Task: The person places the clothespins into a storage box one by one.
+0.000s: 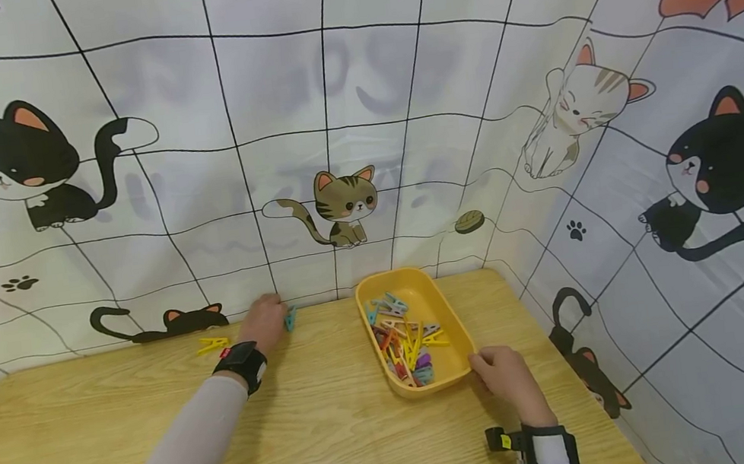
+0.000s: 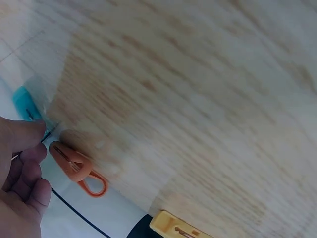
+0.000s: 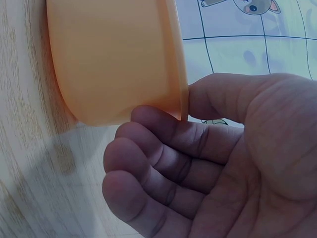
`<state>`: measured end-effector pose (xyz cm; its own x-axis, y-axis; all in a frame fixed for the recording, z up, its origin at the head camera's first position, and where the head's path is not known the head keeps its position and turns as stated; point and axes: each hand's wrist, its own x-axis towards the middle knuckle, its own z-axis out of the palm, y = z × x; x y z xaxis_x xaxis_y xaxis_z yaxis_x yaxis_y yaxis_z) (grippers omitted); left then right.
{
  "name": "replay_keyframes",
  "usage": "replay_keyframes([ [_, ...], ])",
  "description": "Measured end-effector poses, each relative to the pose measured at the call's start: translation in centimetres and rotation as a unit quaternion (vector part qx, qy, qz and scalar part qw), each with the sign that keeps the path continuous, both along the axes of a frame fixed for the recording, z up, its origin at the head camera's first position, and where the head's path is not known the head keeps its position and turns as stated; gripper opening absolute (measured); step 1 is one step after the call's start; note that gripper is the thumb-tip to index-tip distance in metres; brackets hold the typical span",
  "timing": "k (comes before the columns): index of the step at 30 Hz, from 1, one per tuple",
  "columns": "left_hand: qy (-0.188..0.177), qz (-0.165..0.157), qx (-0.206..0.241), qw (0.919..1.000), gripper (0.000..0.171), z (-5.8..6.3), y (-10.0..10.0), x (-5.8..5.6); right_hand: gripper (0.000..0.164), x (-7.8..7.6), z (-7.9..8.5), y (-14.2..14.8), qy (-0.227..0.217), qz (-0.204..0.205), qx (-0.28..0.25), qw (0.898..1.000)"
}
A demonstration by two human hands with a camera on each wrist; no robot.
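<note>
At the back edge of the table, my left hand [image 1: 264, 322] pinches the end of a teal clothespin [image 2: 27, 104] between thumb and curled fingers. In the head view the teal clothespin shows at the hand's right side. Right beside those fingertips lies an orange clothespin [image 2: 74, 163], hidden behind the hand from the head. My right hand [image 1: 509, 381] grips the near right corner of a yellow plastic basket [image 1: 454, 322], thumb on one side of the rim and index finger on the other. Several mixed-colour clothespins [image 1: 412, 342] lie inside the basket.
Farther left along the back edge are yellow clothespins [image 1: 212, 344]. A white cloth [image 1: 288, 104] with black grid lines and printed cats hangs behind the wooden table [image 1: 326, 436] and along its right side.
</note>
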<state>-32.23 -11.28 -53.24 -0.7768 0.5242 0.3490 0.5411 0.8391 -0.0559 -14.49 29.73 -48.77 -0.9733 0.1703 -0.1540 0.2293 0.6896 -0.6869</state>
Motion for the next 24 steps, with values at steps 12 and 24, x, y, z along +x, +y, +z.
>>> replay_keyframes([
  [12, 0.010, 0.006, 0.002, 0.9999, 0.007, -0.11, -0.32, 0.07, 0.031, 0.02, -0.02, -0.03, 0.003, -0.002, 0.005, 1.000],
  [24, 0.019, -0.009, 0.024, 0.9995, 0.013, -0.47, -0.51, 0.01, 0.032, 0.04, 0.00, -0.01, 0.006, 0.000, 0.010, 1.000],
])
